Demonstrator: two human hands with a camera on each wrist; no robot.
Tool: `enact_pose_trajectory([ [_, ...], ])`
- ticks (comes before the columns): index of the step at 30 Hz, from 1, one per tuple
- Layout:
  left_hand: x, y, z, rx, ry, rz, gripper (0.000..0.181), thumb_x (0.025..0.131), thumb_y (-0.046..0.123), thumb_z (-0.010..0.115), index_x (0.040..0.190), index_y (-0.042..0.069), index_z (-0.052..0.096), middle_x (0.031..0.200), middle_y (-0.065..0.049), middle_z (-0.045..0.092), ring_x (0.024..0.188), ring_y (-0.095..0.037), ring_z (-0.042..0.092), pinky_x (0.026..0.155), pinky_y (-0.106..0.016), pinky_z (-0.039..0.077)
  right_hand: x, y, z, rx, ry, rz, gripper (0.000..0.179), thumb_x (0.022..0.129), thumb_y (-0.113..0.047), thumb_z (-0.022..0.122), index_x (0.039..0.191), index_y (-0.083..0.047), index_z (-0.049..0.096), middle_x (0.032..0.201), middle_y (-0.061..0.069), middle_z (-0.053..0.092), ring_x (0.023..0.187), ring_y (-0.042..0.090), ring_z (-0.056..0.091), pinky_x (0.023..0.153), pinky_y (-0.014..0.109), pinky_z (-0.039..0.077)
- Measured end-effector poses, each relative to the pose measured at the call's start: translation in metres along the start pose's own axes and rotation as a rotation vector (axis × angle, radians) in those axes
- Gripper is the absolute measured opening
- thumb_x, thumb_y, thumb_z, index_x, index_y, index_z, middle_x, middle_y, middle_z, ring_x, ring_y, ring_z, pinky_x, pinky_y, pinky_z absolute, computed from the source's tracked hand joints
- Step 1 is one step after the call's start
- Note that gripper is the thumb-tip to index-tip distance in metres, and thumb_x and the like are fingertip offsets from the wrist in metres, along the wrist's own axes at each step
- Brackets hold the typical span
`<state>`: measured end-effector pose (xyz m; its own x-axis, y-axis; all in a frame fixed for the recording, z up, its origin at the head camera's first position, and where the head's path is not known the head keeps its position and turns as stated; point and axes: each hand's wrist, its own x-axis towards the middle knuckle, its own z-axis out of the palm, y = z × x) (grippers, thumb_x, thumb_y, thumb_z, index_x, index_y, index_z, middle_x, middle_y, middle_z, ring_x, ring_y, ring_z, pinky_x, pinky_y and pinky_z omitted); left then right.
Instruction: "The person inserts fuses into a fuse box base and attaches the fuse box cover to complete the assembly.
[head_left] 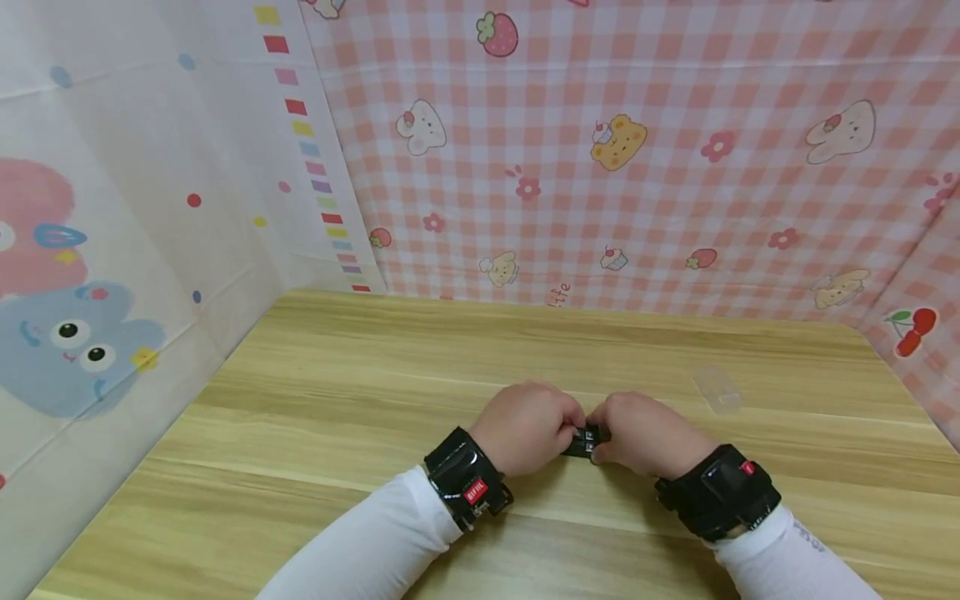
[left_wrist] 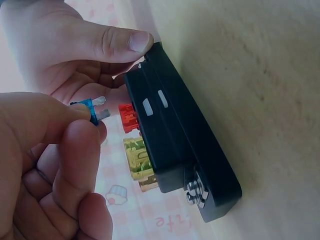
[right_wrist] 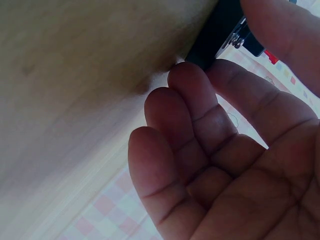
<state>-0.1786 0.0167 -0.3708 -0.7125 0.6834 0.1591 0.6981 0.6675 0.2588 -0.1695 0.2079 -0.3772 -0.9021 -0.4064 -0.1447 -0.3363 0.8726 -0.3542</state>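
L wrist view: blue blade fuse [left_wrist: 90,112] pinched in L hand [head_left: 525,429], prongs twd, but apart from, black fuse block [left_wrist: 180,130], near red fuse [left_wrist: 129,119]. Block held at 1 end by R hand [head_left: 652,433], long axis pointing away from that grip.

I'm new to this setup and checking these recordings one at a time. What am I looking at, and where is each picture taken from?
No machine here: these are a person's two bare hands, with a black band on each wrist. The wide picture comes from a camera worn on the head; the two close ones come from the left and right wrists. The left hand pinches a small blue piece; its two metal prongs point toward a black block without touching it. The right hand grips that block, which carries red and yellow pieces. Beyond the right hand, a clear plastic piece lies on the wooden table.
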Motion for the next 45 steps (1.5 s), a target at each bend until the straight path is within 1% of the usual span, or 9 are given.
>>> enact_pose_trajectory([
  [7, 0.001, 0.003, 0.003, 0.017, 0.006, 0.003, 0.011, 0.098, 0.022, 0.072, 0.101, 0.022, 0.083, 0.089, 0.015, 0.075, 0.075, 0.0, 0.058, 0.069, -0.018, 0.047, -0.001, 0.0, 0.0, -0.007, 0.01, -0.015, 0.015, 0.08, -0.012, 0.089, 0.078, -0.019, 0.075, 0.07, -0.009, 0.059, 0.068, 0.013, 0.049, 0.068, 0.03, 0.039],
  [14, 0.001, 0.005, 0.004, 0.062, 0.018, 0.006, 0.011, 0.098, 0.023, 0.073, 0.101, 0.024, 0.084, 0.09, 0.015, 0.076, 0.074, 0.001, 0.059, 0.067, -0.018, 0.047, -0.001, 0.0, 0.0, -0.003, 0.009, -0.017, 0.016, 0.08, -0.011, 0.088, 0.078, -0.019, 0.074, 0.07, -0.008, 0.058, 0.068, 0.013, 0.049, 0.067, 0.03, 0.038],
  [24, 0.002, 0.005, 0.007, 0.084, 0.023, 0.02, 0.011, 0.098, 0.023, 0.073, 0.098, 0.025, 0.084, 0.087, 0.017, 0.075, 0.071, 0.002, 0.058, 0.065, -0.019, 0.048, -0.001, 0.004, 0.0, -0.007, 0.019, -0.048, 0.019, 0.08, -0.01, 0.087, 0.075, -0.019, 0.071, 0.068, -0.009, 0.056, 0.065, 0.011, 0.048, 0.065, 0.028, 0.038],
  [33, 0.003, 0.005, 0.009, 0.087, 0.026, 0.019, 0.011, 0.098, 0.023, 0.073, 0.1, 0.025, 0.084, 0.089, 0.016, 0.076, 0.073, 0.001, 0.059, 0.066, -0.019, 0.048, -0.001, 0.003, 0.0, -0.014, 0.021, -0.042, 0.019, 0.08, -0.01, 0.087, 0.075, -0.019, 0.071, 0.069, -0.009, 0.057, 0.066, 0.011, 0.048, 0.066, 0.028, 0.039],
  [45, 0.004, 0.005, 0.011, 0.083, 0.01, 0.01, 0.012, 0.098, 0.021, 0.072, 0.094, 0.025, 0.083, 0.081, 0.018, 0.07, 0.068, 0.0, 0.055, 0.063, -0.019, 0.044, -0.002, 0.001, 0.0, -0.011, 0.02, -0.055, 0.017, 0.081, -0.012, 0.088, 0.077, -0.019, 0.073, 0.071, -0.009, 0.059, 0.067, 0.011, 0.048, 0.066, 0.028, 0.039],
])
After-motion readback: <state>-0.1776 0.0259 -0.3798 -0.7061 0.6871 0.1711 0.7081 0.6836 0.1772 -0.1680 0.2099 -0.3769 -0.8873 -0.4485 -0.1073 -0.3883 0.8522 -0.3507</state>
